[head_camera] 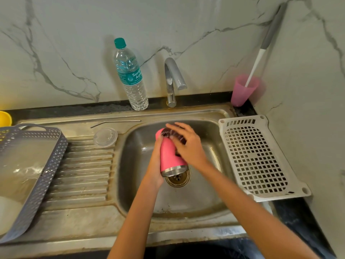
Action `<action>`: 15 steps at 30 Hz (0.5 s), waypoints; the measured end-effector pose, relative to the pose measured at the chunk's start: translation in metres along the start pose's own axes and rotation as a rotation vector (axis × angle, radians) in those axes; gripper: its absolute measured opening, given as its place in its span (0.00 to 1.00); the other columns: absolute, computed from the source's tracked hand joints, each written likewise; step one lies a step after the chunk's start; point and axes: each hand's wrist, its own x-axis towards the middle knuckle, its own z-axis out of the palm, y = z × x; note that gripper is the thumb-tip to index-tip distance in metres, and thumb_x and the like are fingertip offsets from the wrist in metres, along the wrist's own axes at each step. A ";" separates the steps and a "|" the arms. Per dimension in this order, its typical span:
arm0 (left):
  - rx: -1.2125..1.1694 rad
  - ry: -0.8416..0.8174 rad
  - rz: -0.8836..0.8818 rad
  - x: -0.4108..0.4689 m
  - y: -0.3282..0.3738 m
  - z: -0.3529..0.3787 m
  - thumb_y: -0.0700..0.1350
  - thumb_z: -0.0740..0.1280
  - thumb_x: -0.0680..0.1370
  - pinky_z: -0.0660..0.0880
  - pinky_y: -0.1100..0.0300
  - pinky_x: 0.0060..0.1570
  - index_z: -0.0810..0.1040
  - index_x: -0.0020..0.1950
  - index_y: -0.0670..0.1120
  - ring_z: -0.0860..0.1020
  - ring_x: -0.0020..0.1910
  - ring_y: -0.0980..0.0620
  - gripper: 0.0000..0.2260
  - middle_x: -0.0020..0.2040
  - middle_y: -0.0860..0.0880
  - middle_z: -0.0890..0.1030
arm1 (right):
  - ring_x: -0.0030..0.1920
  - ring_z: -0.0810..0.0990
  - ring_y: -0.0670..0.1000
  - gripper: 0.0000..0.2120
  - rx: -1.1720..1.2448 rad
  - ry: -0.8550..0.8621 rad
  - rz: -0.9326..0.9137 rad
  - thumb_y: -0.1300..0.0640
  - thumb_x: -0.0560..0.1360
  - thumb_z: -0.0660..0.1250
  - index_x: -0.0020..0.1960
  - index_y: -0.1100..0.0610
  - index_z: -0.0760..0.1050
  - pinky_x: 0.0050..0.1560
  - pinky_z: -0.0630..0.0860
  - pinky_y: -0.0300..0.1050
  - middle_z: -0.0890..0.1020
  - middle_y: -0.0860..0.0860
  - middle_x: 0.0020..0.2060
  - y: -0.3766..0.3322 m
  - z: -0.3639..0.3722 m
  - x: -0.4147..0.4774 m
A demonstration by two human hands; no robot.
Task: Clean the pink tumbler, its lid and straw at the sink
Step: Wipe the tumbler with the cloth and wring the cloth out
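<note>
Scrubbing the outside was as far as you had got, by my reading. Your left hand [155,165] grasped the pink tumbler [169,156] over the basin of the sink [168,206]. You held it tilted, with the steel rim toward you and just above the drain [178,179].

Agreed. Your right hand [188,144] lay over the tumbler with its fingers fairly straight, pressing a dark scrubber [172,134] against the closed end and side. It pressed rather than clutched, though blur hid your thumb.

No water that I could see ran from the tap [172,75]. So I judged you were on the soaping pass, with the rinse not yet done. The tumbler's inside did not show, so I could not tell whether you had cleaned it.

The rest was waiting for you. The clear lid [105,137] lay on the drainboard [80,174] just left of the basin. The metal straw [115,122] lay on the sink's ledge behind it. Both were well apart from your hands.

You were early in the job, then, I'd say. You had the tumbler to finish and rinse, then the lid, then the straw. The long-handled brush [261,58] in the pink cup [242,90] at the back corner might have suited the straw.
</note>
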 end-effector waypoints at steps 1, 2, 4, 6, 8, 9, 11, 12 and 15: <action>-0.036 0.003 0.005 -0.001 0.001 0.000 0.59 0.59 0.80 0.82 0.52 0.41 0.77 0.58 0.48 0.84 0.44 0.47 0.18 0.47 0.43 0.85 | 0.64 0.71 0.44 0.19 0.110 -0.036 0.066 0.59 0.77 0.67 0.66 0.47 0.75 0.70 0.66 0.45 0.75 0.48 0.65 0.002 -0.007 0.005; -0.066 0.013 0.013 -0.001 0.002 -0.001 0.60 0.60 0.80 0.82 0.50 0.41 0.76 0.60 0.47 0.84 0.45 0.45 0.19 0.48 0.42 0.85 | 0.64 0.72 0.42 0.19 0.178 -0.071 0.101 0.58 0.78 0.67 0.67 0.47 0.75 0.70 0.67 0.45 0.75 0.47 0.65 0.004 -0.012 0.005; -0.127 0.027 0.016 0.002 0.006 -0.001 0.62 0.60 0.79 0.81 0.48 0.40 0.75 0.64 0.46 0.84 0.47 0.43 0.24 0.50 0.41 0.85 | 0.64 0.71 0.41 0.19 0.150 -0.107 0.064 0.58 0.78 0.67 0.67 0.47 0.74 0.69 0.67 0.41 0.75 0.46 0.65 0.004 -0.016 -0.008; -0.180 0.025 -0.005 0.006 0.008 -0.001 0.63 0.59 0.78 0.82 0.50 0.40 0.75 0.63 0.44 0.84 0.44 0.44 0.26 0.48 0.41 0.84 | 0.66 0.70 0.42 0.20 0.056 -0.123 -0.052 0.61 0.77 0.67 0.67 0.48 0.75 0.69 0.65 0.36 0.74 0.46 0.66 0.002 -0.014 -0.026; -0.209 0.005 -0.031 0.007 0.007 -0.001 0.63 0.58 0.78 0.82 0.51 0.41 0.77 0.60 0.43 0.84 0.43 0.44 0.26 0.46 0.41 0.84 | 0.66 0.70 0.45 0.21 -0.033 -0.128 -0.135 0.62 0.76 0.68 0.66 0.47 0.76 0.69 0.65 0.38 0.73 0.46 0.67 0.002 -0.012 -0.029; -0.204 -0.009 -0.034 0.006 0.006 0.001 0.63 0.58 0.79 0.82 0.51 0.42 0.77 0.59 0.43 0.84 0.43 0.44 0.25 0.46 0.41 0.84 | 0.66 0.70 0.47 0.21 -0.071 -0.118 -0.151 0.62 0.75 0.68 0.66 0.46 0.76 0.69 0.64 0.39 0.73 0.46 0.67 0.003 -0.012 -0.024; -0.144 -0.033 -0.025 0.005 0.002 0.002 0.61 0.58 0.80 0.82 0.51 0.43 0.77 0.59 0.46 0.84 0.45 0.45 0.21 0.47 0.42 0.85 | 0.66 0.69 0.47 0.20 -0.091 -0.091 -0.147 0.60 0.76 0.68 0.66 0.47 0.76 0.69 0.64 0.42 0.73 0.46 0.67 0.004 -0.013 -0.008; -0.107 -0.030 -0.019 0.004 0.000 0.002 0.60 0.59 0.80 0.82 0.51 0.44 0.77 0.59 0.47 0.84 0.45 0.46 0.20 0.47 0.43 0.85 | 0.66 0.69 0.45 0.19 -0.053 -0.079 -0.116 0.60 0.77 0.67 0.66 0.48 0.76 0.70 0.64 0.42 0.73 0.47 0.67 0.004 -0.014 0.001; -0.047 -0.007 0.006 0.006 0.004 0.003 0.60 0.59 0.80 0.82 0.51 0.40 0.75 0.59 0.48 0.84 0.42 0.47 0.18 0.44 0.44 0.85 | 0.64 0.69 0.39 0.18 0.078 -0.068 0.015 0.58 0.78 0.66 0.67 0.49 0.74 0.71 0.65 0.43 0.74 0.47 0.66 0.002 -0.016 0.014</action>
